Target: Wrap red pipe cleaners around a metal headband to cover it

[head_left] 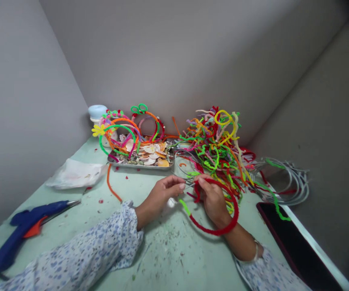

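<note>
My right hand (pixel 214 202) is closed on a hoop wrapped in red pipe cleaner (pixel 234 214), a headband shape with a bright green end (pixel 185 207). The hoop curves over my wrist and hangs open toward the left. Facing it, my left hand (pixel 166 194) pinches a thin grey wire (pixel 189 186) between thumb and forefinger, close to the red pipe cleaner. How the wire joins the hoop is not clear. Just below my left fingers is a small white blob (pixel 171 203), too blurred to name.
Behind my hands stands a metal tray (pixel 140 166) of shells, with finished pipe-cleaner headbands (pixel 119 121) over it. A tangled pipe-cleaner heap (pixel 213 149) lies right, then grey wire hoops (pixel 295 186) and a phone (pixel 295 246). Left are a glue gun (pixel 31 228) and plastic bag (pixel 75 173).
</note>
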`<state>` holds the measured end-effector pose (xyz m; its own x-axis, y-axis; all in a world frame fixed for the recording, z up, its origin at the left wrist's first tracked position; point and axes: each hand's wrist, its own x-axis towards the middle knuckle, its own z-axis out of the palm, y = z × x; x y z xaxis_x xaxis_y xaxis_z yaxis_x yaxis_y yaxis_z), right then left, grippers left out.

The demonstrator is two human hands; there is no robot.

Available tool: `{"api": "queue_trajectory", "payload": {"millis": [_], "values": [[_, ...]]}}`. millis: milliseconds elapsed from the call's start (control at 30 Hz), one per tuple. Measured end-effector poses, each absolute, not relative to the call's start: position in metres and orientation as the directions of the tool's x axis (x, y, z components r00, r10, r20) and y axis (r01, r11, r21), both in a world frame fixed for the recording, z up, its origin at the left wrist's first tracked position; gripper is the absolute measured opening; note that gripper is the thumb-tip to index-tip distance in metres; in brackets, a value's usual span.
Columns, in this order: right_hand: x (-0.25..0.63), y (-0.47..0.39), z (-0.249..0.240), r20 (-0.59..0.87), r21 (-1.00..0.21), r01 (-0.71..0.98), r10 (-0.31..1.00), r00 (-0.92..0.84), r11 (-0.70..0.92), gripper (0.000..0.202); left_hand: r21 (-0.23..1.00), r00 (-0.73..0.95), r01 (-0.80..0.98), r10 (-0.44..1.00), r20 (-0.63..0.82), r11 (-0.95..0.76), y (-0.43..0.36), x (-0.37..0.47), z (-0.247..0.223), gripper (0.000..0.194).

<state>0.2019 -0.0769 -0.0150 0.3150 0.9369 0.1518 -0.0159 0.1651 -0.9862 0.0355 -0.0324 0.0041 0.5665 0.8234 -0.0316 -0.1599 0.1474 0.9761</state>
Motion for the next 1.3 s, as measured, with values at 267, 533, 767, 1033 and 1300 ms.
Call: {"api": "queue_trajectory", "payload": {"millis": [267, 533, 767, 1033, 1300], "values": [[0.188, -0.082, -0.007, 0.132, -0.991, -0.001, 0.971, 0.198, 0.135, 0.028, 0.984, 0.580, -0.091, 0.811, -0.072, 0.152, -0.034, 0.035, 0.010, 0.027], [0.186, -0.079, -0.008, 0.064, -0.998, -0.006, 0.979, 0.195, 0.067, 0.026, 0.996, 0.556, 0.014, 0.827, -0.078, 0.084, -0.033, 0.039, 0.004, 0.019], [0.187, -0.077, -0.015, 0.019, -0.998, -0.054, 0.981, 0.192, 0.030, 0.037, 0.976, 0.528, 0.144, 0.847, 0.063, -0.162, -0.038, 0.038, 0.001, 0.020], [0.187, -0.077, -0.016, 0.043, -0.999, 0.017, 0.979, 0.200, 0.041, 0.042, 0.946, 0.479, 0.224, 0.872, 0.103, -0.235, -0.043, 0.036, 0.002, 0.018], [0.187, -0.078, -0.014, 0.077, -0.996, 0.053, 0.986, 0.147, 0.070, 0.040, 0.921, 0.483, 0.257, 0.864, 0.141, -0.294, -0.044, 0.036, 0.008, 0.021]]}}
